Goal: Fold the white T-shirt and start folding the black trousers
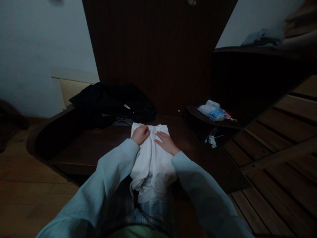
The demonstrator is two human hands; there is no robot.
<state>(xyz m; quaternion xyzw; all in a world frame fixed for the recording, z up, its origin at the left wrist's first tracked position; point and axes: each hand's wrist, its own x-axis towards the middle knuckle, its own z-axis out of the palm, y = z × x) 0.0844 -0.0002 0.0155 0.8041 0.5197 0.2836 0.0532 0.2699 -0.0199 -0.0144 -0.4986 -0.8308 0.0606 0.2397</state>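
A white garment (151,158) lies spread on a dark wooden platform (86,145) in front of me, its near end hanging over my lap. My left hand (140,134) rests on the garment's far left part with the fingers curled, pinching the cloth. My right hand (165,142) lies flat on the garment just to the right, fingers stretched out. Both arms wear light blue sleeves.
A heap of black clothing (111,104) lies at the back of the platform against a dark wooden panel. A clear plastic bag (213,110) with small items sits on a low shelf at the right. Wooden steps rise at the right; folded cloth (264,37) lies high up.
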